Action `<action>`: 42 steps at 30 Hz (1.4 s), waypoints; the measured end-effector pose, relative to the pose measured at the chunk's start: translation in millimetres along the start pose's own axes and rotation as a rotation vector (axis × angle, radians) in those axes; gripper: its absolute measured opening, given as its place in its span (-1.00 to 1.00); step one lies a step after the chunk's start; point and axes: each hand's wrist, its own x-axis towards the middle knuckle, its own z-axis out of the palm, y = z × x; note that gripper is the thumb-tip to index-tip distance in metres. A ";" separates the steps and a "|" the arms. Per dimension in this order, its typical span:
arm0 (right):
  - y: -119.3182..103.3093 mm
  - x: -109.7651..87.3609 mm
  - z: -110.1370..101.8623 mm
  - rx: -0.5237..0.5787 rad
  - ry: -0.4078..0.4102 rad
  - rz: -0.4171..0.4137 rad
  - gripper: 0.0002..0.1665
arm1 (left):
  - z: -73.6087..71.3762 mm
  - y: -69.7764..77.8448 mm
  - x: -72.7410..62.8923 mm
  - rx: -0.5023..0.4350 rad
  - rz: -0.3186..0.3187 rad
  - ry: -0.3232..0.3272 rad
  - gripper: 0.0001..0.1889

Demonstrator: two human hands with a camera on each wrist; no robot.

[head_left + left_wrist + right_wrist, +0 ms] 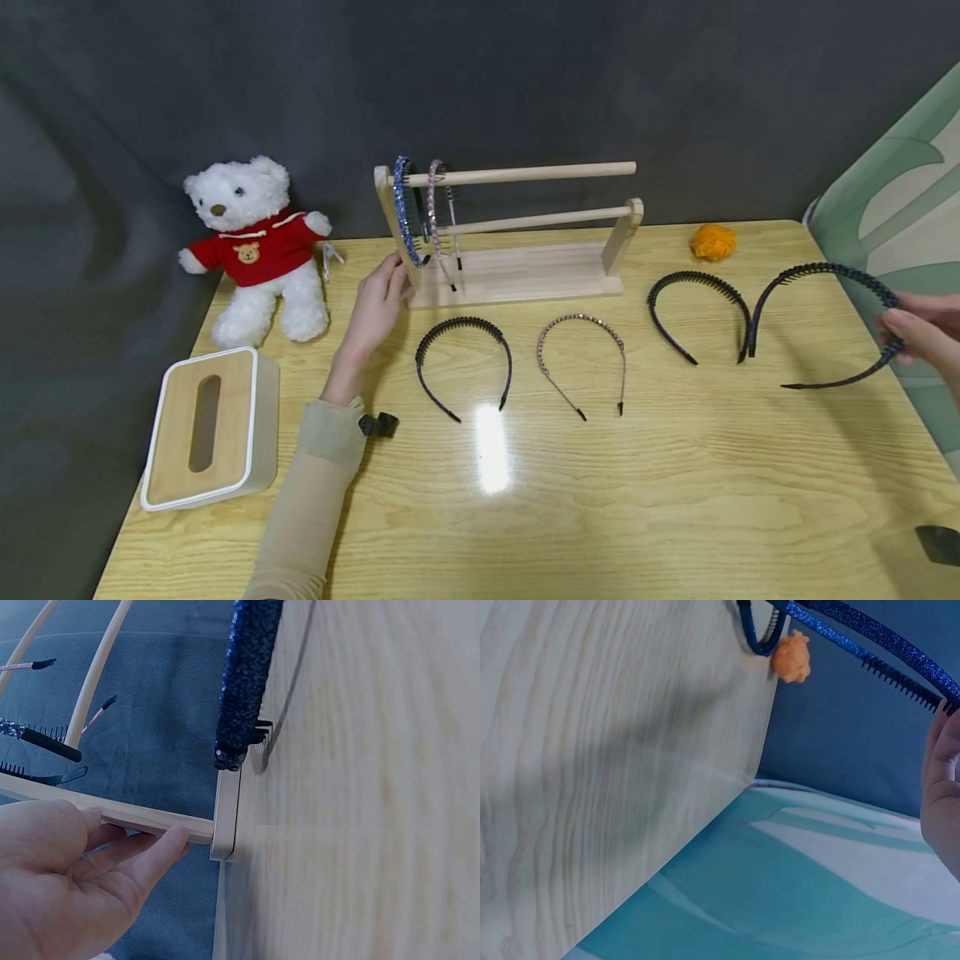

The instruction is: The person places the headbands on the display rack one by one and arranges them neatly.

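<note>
My left hand [377, 302] touches the left upright of a wooden headband rack [525, 271]; its fingers [161, 851] lie against the outer side. A glittery blue headband [403, 208] and a pink beaded headband [437, 221] hang at the rack's left end. At far right, my right hand [926, 329] pinches a dark blue headband [832, 268] by its curved side, raised off the table. One of its tips overlaps a dark headband [697, 277] lying there. In front of the rack lie a black toothed headband [463, 322] and a pink beaded headband [579, 317].
A white teddy bear [255, 258] in a red sweater sits at the back left. In front of it stands a tissue box [232, 442] with a wooden lid. An orange yarn ball [712, 242] lies near the back right edge. Dark cloth [525, 83] hangs behind the table.
</note>
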 end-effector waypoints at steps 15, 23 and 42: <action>-59.3 -2.4 51.6 0.132 -0.046 -0.031 -0.62 | -0.9 -0.4 -1.1 -0.033 -0.015 -0.007 -0.51; -65.2 -2.9 60.8 0.209 -0.074 -0.070 -0.67 | -0.1 -1.4 -1.3 -0.037 -0.017 -0.003 -0.52; -83.7 1.2 85.4 0.391 -0.082 -0.114 -0.75 | 0.6 -0.5 -0.6 -0.043 -0.011 -0.016 -0.51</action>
